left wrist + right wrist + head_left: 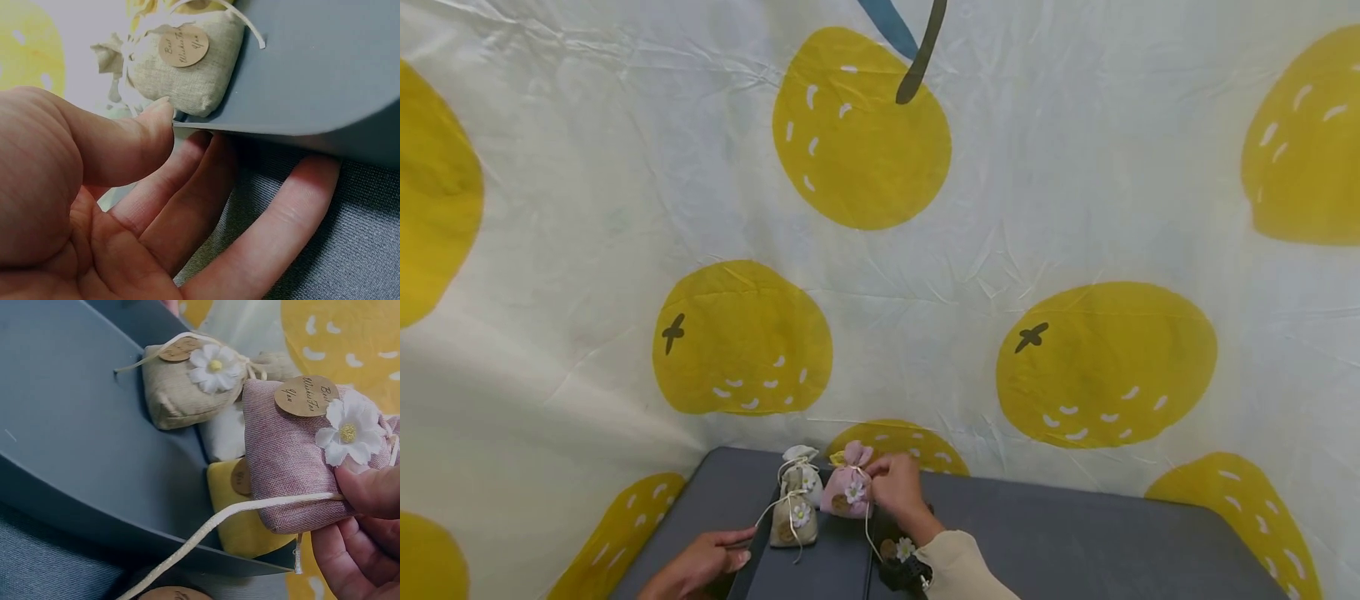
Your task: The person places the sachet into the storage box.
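Note:
My right hand (pixel 898 487) pinches a pink drawstring pouch (pixel 842 500) near its tied neck, over the right part of a dark grey tray (pixel 838 571). The pouch bears a white flower and a round brown tag (pixel 306 395), and its cord hangs down. At the tray's left rim, my left hand (pixel 696 567) grips the wall, thumb at the edge and fingers outside. Inside the tray a beige pouch (pixel 793 517) leans in front of a white pouch (pixel 810 483). A yellow pouch (pixel 228 519) lies in the tray, partly hidden behind the pink one.
Beside the tray's right wall, partly under my right wrist, lies a dark item with a white flower (pixel 906 548) and a brown tag. The tray stands on a dark grey table (pixel 1060 542). A pale cloth (pixel 970 350) printed with yellow fruit hangs behind the table.

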A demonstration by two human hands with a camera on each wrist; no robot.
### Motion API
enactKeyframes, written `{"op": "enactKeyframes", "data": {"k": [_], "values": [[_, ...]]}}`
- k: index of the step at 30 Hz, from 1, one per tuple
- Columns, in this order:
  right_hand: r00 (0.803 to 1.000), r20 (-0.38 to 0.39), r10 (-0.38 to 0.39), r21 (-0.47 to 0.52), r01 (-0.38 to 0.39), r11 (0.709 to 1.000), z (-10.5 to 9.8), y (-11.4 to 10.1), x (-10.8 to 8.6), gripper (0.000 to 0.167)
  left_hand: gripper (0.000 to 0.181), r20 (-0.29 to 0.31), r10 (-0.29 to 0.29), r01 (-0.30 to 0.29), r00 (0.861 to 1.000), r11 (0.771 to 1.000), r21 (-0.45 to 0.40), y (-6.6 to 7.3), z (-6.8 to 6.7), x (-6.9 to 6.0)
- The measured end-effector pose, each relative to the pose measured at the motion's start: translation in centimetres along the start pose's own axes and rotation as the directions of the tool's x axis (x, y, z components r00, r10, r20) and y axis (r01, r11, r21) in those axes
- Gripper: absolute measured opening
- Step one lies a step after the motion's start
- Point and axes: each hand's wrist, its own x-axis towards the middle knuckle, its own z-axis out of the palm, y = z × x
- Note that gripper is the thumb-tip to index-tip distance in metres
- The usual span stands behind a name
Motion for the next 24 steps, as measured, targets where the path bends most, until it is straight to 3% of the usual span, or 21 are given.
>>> {"op": "enactKeyframes", "data": {"k": [3,6,9,13,18,22,24], "values": [[1.0,0.003,-0.009,0.0,0.009,1.0,0.2,0.2,-0.3,0.026,0.069,-0.015,-0.014,0.014,1.0,1.0,-0.027,-2.4,-1.0,2.0],[1.0,0.015,-0.006,-0.002,0.006,1.0,0.3,0.2,-0.5,0.025,0.075,-0.007,-0.025,0.025,1.0,0.999,-0.044,-3.3,-1.4,2.7],[1.0,0.028,-0.005,0.0,0.005,1.0,0.4,0.2,-0.4,0.025,0.062,-0.106,-0.08,0.074,0.991,0.996,-0.052,1.0,1.5,-0.7],[0.999,0.045,-0.008,-0.009,0.009,1.0,0.6,0.5,-0.5,0.024,0.05,-0.226,-0.131,0.119,0.965,0.991,-0.068,6.7,5.4,-5.3],[0.993,0.113,-0.02,-0.083,0.03,0.996,0.9,1.4,-1.0,0.027,0.056,-0.175,-0.122,0.11,0.977,0.991,-0.076,6.2,4.8,-5.3],[0.968,0.241,-0.068,-0.169,0.111,0.979,0.3,1.1,-0.9,0.033,0.056,-0.201,-0.169,0.162,0.965,0.985,-0.054,6.2,4.6,-4.9],[0.956,0.282,-0.082,-0.188,0.138,0.972,-0.4,0.8,-0.7,0.035,0.057,-0.211,-0.164,0.159,0.964,0.986,-0.044,6.4,4.7,-5.0]]}}
